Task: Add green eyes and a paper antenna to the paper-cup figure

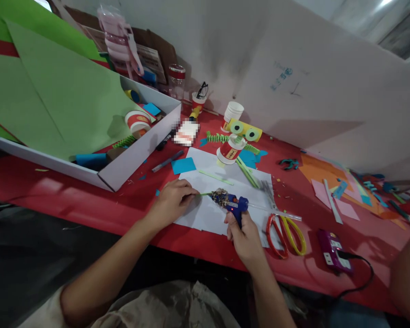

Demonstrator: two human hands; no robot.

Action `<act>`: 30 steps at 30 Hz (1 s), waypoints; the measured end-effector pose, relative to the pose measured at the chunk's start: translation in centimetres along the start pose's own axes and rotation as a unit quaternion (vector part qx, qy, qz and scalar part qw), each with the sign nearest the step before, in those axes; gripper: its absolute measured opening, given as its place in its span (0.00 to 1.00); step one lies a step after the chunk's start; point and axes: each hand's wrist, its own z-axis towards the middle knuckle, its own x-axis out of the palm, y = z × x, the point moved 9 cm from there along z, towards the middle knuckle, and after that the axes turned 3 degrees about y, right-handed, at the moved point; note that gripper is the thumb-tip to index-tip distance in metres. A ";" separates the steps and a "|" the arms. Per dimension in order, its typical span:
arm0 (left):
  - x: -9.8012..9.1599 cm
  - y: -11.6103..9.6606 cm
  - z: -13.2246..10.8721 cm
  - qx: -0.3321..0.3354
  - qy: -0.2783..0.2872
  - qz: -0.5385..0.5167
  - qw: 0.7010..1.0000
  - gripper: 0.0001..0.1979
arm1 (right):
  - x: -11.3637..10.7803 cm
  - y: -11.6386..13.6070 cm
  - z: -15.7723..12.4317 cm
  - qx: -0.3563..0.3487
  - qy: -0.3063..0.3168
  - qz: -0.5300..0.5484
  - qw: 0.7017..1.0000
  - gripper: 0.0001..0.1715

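My right hand (245, 237) is closed round the handle of a blue hot glue gun (233, 204), whose nozzle points left over a white sheet (210, 214). My left hand (172, 200) rests on the sheet's left edge, fingers pinched on a thin green paper strip (205, 194) that reaches to the gun's tip. Behind them stands a paper-cup figure (229, 149) with green accordion arms and yellow tube eyes (245, 130).
A white box (123, 171) holding green paper sheets and a cup sits at the left. Red and yellow scissors (285, 233) lie right of the gun, then a purple power strip (332, 250) with a black cord. Coloured paper scraps litter the red table at right. White partitions stand behind.
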 end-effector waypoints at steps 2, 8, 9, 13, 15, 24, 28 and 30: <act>0.0 0.1 0.0 -0.003 0.002 0.003 1.000 0.12 | -0.1 0.0 0.0 -0.002 -0.001 -0.003 1.000 0.18; 0.1 0.0 0.1 0.000 0.006 0.006 1.000 0.12 | -1.0 -0.3 0.1 0.008 -0.015 -0.016 1.000 0.18; 0.1 0.0 0.1 0.000 0.007 0.007 1.000 0.12 | -1.1 -0.4 0.2 0.008 -0.017 -0.018 1.000 0.19; 0.1 0.0 0.1 -0.001 0.013 0.008 1.000 0.12 | -1.8 -0.8 0.3 0.013 -0.025 -0.026 0.999 0.20; 0.1 0.0 0.1 -0.004 0.016 0.007 1.000 0.13 | -2.0 -1.1 0.4 0.016 -0.028 -0.021 0.999 0.21; 0.0 0.0 0.1 -0.010 0.007 0.008 1.000 0.12 | -2.8 -2.1 0.7 0.033 -0.035 -0.011 0.999 0.22; -0.1 0.0 0.1 -0.009 0.005 0.006 1.000 0.12 | -3.7 -2.3 0.8 0.036 -0.054 -0.021 0.998 0.21; -0.1 0.0 0.1 -0.011 0.006 0.007 1.000 0.12 | -4.5 -2.5 0.8 0.038 -0.070 -0.006 0.997 0.20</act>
